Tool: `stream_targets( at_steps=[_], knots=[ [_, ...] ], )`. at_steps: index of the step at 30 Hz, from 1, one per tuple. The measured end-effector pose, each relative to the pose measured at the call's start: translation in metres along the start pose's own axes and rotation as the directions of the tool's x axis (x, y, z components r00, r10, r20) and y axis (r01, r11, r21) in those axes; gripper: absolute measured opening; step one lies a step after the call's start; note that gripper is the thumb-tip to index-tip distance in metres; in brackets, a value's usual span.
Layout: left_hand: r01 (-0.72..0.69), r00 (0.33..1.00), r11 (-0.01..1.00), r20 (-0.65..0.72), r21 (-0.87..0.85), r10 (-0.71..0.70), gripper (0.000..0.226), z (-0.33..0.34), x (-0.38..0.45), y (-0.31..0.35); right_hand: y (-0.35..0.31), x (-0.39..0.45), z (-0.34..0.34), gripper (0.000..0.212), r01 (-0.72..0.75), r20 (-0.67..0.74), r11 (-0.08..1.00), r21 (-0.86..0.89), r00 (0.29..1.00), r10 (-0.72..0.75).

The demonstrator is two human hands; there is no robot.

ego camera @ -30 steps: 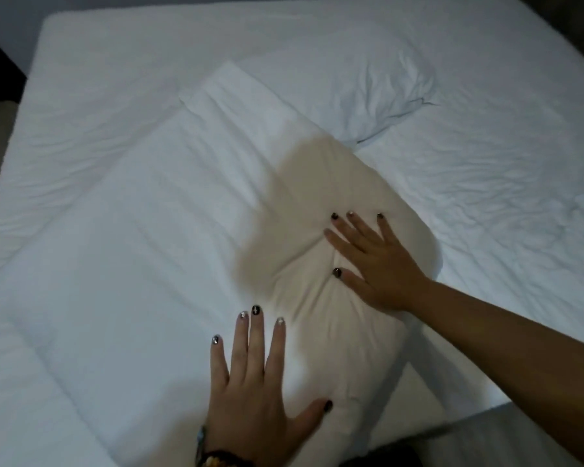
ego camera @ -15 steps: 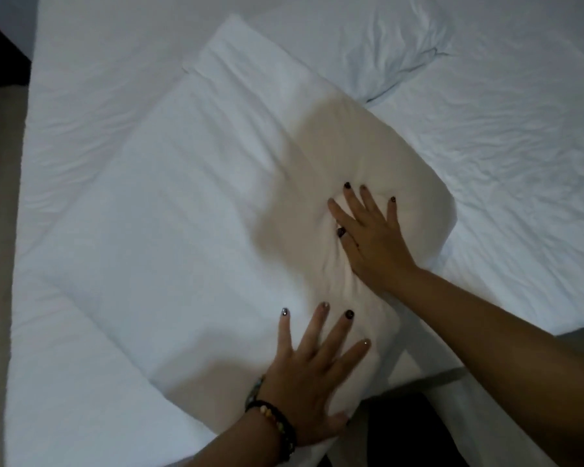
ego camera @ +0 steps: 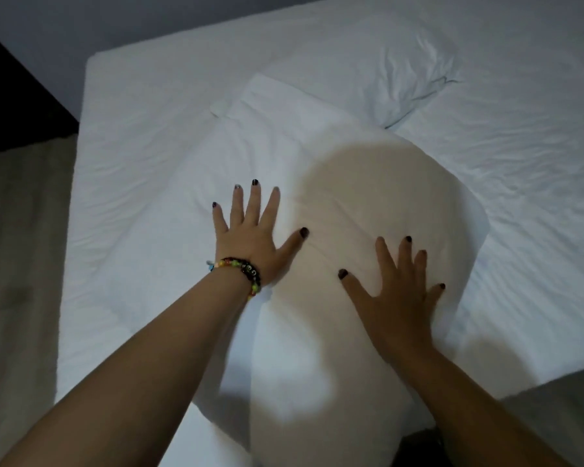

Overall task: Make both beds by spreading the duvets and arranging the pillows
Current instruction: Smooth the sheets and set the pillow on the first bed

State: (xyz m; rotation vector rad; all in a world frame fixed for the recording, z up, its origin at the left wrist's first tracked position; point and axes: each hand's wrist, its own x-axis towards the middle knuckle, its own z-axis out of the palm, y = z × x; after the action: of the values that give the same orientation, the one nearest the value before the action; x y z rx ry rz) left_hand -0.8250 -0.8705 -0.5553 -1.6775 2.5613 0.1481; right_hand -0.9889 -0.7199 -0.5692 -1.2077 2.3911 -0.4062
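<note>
A large white pillow point(ego camera: 361, 183) lies slanted across the near part of the bed, with a dim shadow over its middle. My left hand point(ego camera: 253, 230), with a beaded bracelet at the wrist, presses flat on the pillow's left half, fingers spread. My right hand point(ego camera: 402, 284) presses flat on its right half, fingers also spread. A second white pillow point(ego camera: 385, 72) lies further back, creased at its right corner, partly tucked behind the first. Both rest on the wrinkled white sheet point(ego camera: 503, 146) of the bed.
The bed's left edge point(ego camera: 71, 230) drops to a beige floor point(ego camera: 17, 264). A dark strip point(ego camera: 11, 96) runs along the far left by the grey wall. At lower right the bed's near edge meets a grey floor point(ego camera: 560, 409).
Both hands have slid further up the pillow and now lie side by side. My left hand moved from the pillow's near edge to its left half. The view shifted over the bed.
</note>
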Motion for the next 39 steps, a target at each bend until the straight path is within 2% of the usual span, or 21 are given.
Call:
stream_targets(
  at_steps=[2,5,7,9,11,13,15,18,21,24,27,31,34,36,37,39],
  knots=[
    [0.070,0.998,0.997,0.005,-0.022,-0.070,0.091,0.003,0.014,-0.011,0.000,-0.002,0.006,0.101,-0.088,-0.065,0.996,0.000,0.994,0.088],
    [0.199,0.980,0.979,0.000,-0.036,-0.199,0.099,0.002,0.038,-0.029,0.006,-0.004,0.010,0.130,-0.351,-0.089,0.917,0.187,0.924,0.372],
    [0.307,0.952,0.949,0.022,-0.077,-0.306,0.106,-0.001,0.058,-0.041,0.010,-0.003,0.009,0.136,-0.485,-0.039,0.812,0.326,0.851,0.524],
    [0.394,0.919,0.910,0.069,-0.132,-0.388,0.115,-0.005,0.078,-0.053,0.016,0.001,0.009,0.131,-0.538,-0.002,0.709,0.456,0.796,0.605],
    [0.454,0.891,0.875,0.124,-0.168,-0.438,0.124,-0.009,0.095,-0.061,0.024,0.007,0.010,0.130,-0.522,0.016,0.645,0.558,0.784,0.620],
    [0.494,0.867,0.843,0.194,-0.211,-0.460,0.132,-0.012,0.108,-0.070,0.026,0.011,0.010,0.140,-0.515,0.074,0.589,0.622,0.788,0.611],
    [0.530,0.845,0.781,0.287,-0.330,-0.452,0.138,-0.016,0.117,-0.081,0.027,0.015,0.010,0.150,-0.521,0.132,0.534,0.666,0.787,0.602],
    [0.565,0.822,0.668,0.407,-0.485,-0.399,0.130,-0.022,0.123,-0.098,0.032,0.020,0.009,0.157,-0.524,0.209,0.435,0.732,0.781,0.589],
    [0.581,0.805,0.645,0.466,-0.496,-0.367,0.119,-0.010,0.131,-0.111,0.038,0.026,0.011,0.157,-0.522,0.259,0.373,0.767,0.784,0.564],
    [0.598,0.793,0.624,0.487,-0.504,-0.366,0.120,0.004,0.136,-0.118,0.041,0.034,0.014,0.161,-0.496,0.264,0.357,0.791,0.804,0.533],
    [0.624,0.764,0.626,0.533,-0.468,-0.364,0.135,0.012,0.142,-0.127,0.041,0.039,0.020,0.168,-0.482,0.272,0.319,0.816,0.808,0.523],
    [0.647,0.744,0.606,0.557,-0.463,-0.369,0.134,0.015,0.145,-0.137,0.048,0.046,0.035,0.143,-0.469,0.263,0.286,0.836,0.799,0.541],
    [0.635,0.741,0.614,0.595,-0.468,-0.312,0.129,0.030,0.157,-0.160,0.050,0.044,0.039,0.155,-0.532,0.284,0.266,0.804,0.736,0.615],
    [0.621,0.760,0.602,0.573,-0.502,-0.306,0.130,0.027,0.144,-0.152,0.056,0.037,0.040,0.166,-0.574,0.310,0.235,0.785,0.691,0.654],
    [0.612,0.775,0.596,0.544,-0.520,-0.321,0.130,0.019,0.134,-0.142,0.059,0.033,0.038,0.164,-0.590,0.334,0.220,0.777,0.682,0.650],
    [0.589,0.802,0.595,0.488,-0.547,-0.345,0.119,0.003,0.112,-0.123,0.066,0.024,0.030,0.140,-0.622,0.415,0.183,0.762,0.685,0.599]
  ],
)
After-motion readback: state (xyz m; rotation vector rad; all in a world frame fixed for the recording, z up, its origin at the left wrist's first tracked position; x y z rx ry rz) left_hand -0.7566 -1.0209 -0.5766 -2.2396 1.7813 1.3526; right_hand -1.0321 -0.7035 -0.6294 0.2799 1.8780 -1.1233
